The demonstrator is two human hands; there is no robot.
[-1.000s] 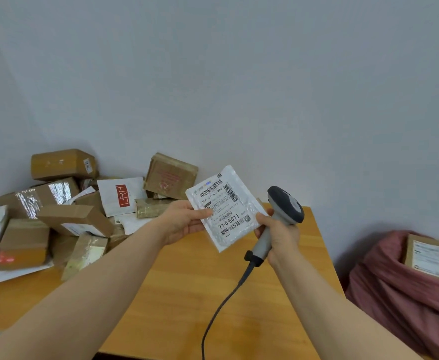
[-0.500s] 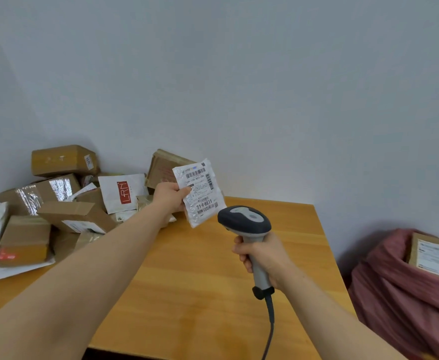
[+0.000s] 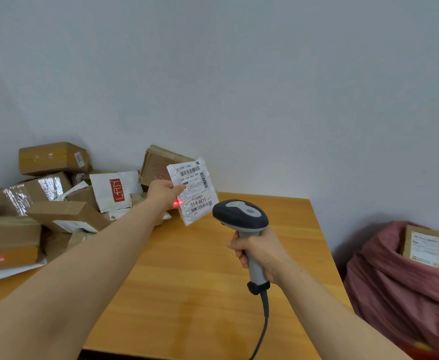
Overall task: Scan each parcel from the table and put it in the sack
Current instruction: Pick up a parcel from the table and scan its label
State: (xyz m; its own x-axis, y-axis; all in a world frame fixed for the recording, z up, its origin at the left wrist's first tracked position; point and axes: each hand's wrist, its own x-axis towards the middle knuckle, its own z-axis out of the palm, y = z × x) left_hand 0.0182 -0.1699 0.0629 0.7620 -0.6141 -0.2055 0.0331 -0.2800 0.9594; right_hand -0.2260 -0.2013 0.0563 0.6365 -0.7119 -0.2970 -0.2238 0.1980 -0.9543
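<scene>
- Left hand (image 3: 164,193) pinches flat white crinkly plastic parcel (image 3: 193,190), label facing out
- Right hand (image 3: 261,252) grips grey plastic pistol-shaped scanner (image 3: 240,216) above smooth wooden table (image 3: 200,294)

Sack (image 3: 394,294) half beyond the right edge; scanner cable (image 3: 264,328) beyond the bottom

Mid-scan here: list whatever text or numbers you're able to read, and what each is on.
"71-6-6611": label on the white parcel in the left hand.
"159-169-A03-280", roughly: under that label's barcode.
"LRN": red patch on the white bag in the pile.
Too blurred: the parcel's fine print, the sticker on the top box, the label on the box in the sack.
</scene>
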